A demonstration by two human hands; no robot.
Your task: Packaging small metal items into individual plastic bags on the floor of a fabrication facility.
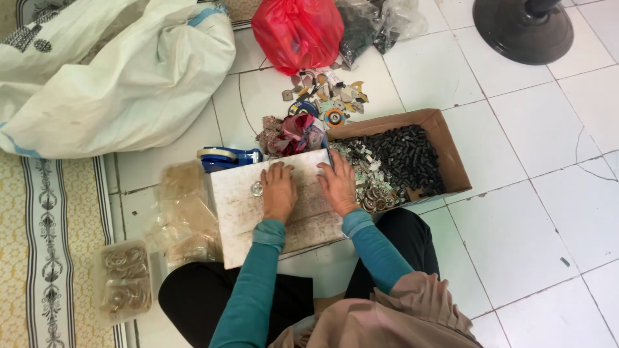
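- Person sits on the tiled floor [529, 161], white board [284, 212] propped across the lap as a work surface, tilted toward the body.
- Left hand [278, 191] lies flat, palm down on the board, fingers spread loosely; grips nothing. A small metal ring [256, 188] sits on the board just beside its thumb side, touching or nearly so.
- Right hand [338, 183] also palm down and open near the board's right edge; can't tell if something small is pinned under the fingers.
- Cardboard box [445, 138] butts against the board's right side, within easy reach of the right hand; holds black cylindrical bits, silvery scraps and a heap of metal rings at the near corner.
- Blue tape dispenser [227, 156] just behind the board's far-left corner.
- Clear bags [184, 212] beside the left edge; small bagged rings [124, 283] lie farther left by the patterned mat.
- Crumpled cloth [291, 134], loose flat pieces [325, 93], red plastic bag [298, 32] and a big white sack [122, 84] lie farther out.
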